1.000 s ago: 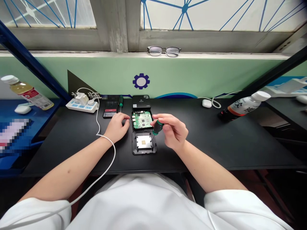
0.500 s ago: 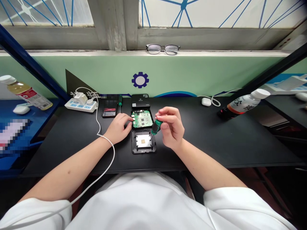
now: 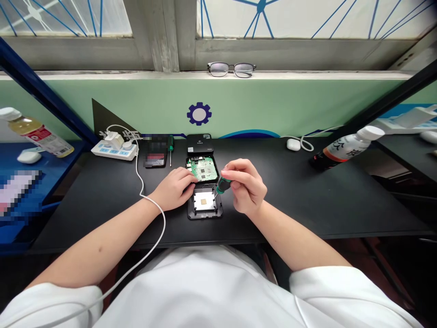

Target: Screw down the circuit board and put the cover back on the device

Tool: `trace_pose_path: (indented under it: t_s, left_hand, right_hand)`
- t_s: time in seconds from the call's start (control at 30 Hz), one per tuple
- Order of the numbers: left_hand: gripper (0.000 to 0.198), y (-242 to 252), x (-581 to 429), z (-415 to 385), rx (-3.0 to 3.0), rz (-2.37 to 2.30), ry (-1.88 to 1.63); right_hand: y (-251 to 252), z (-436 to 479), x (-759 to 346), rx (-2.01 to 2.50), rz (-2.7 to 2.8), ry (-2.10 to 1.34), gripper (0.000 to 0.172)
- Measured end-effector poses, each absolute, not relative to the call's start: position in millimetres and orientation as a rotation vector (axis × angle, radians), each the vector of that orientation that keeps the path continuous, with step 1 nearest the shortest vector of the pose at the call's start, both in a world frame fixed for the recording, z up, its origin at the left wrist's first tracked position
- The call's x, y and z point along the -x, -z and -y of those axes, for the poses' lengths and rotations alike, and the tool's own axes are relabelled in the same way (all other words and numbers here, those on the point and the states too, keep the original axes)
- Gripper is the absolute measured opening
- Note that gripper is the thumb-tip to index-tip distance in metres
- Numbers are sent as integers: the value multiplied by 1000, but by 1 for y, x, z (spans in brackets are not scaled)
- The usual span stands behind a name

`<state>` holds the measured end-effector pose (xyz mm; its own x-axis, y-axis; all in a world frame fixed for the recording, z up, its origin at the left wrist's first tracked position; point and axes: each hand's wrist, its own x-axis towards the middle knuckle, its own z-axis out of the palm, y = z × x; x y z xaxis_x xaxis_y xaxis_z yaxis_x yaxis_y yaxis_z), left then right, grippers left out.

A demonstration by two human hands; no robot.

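The step in hand appeared to be screw work on an opened black box at the middle of the desk [image 3: 307, 200], towards its back edge. The right hand [image 3: 246, 187] was closed around a green-handled screwdriver [image 3: 221, 185], its tip angled down to the far right corner of the cover plate [image 3: 205, 203]. The left hand [image 3: 175, 187] lay loosely curled, holding nothing, its fingers resting on the left edge of the circuit board [image 3: 202, 169] and the box about it.

The circuit board was green, square, set in a shallow black tray, with small chips showing. The cover plate lay just in front of it, nearer the person: a black frame around a pale square with a tan patch at its middle. Whether a screw sat under the tip could not be told.

In my judgement the next move called for the tip to be kept seated and upright in the corner while the left hand steadied the box against turning.

A second screwdriver [image 3: 170, 148] and a phone [image 3: 155, 155] lay behind the left hand. A power strip [image 3: 114, 149] stood at the back left corner, and a bottle [image 3: 346, 148] lay near the right edge.
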<state>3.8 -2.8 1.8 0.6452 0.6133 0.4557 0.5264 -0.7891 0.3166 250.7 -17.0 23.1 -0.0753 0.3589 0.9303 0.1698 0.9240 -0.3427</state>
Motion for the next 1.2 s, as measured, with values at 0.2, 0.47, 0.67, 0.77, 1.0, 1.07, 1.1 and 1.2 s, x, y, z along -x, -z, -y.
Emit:
trace_pose_path:
  t_s: [0.2, 0.47, 0.67, 0.77, 1.0, 1.07, 1.1, 1.2]
  left_hand:
    - [21, -1, -3, 3, -2709, -930, -814]
    - [25, -2, -1, 3, -2682, -977, -791]
    - [24, -1, -2, 3, -2682, -978, -784]
    - [25, -1, -2, 3, -2676, -986, -766]
    - [25, -1, -2, 3, -2682, -976, -760]
    - [25, 0, -2, 4, -2693, -967, -753]
    - [25, 0, -3, 4, -2699, -961, -749]
    - [25, -1, -4, 4, -2703, -945, -733]
  right_hand:
    - [-18, 13, -244, 456, 1548, -231, 29]
    - [-9, 21, -241, 331, 1667, -465, 32]
    - [-12, 13, -239, 380, 1568, -278, 32]
    - [-13, 12, -238, 370, 1560, -311, 25]
    - [-8, 16, -240, 430, 1623, -355, 16]
    - [-7, 15, -240, 480, 1624, -285, 23]
    - [-7, 15, -241, 484, 1615, -287, 22]
    - [-9, 16, -240, 414, 1582, -401, 15]
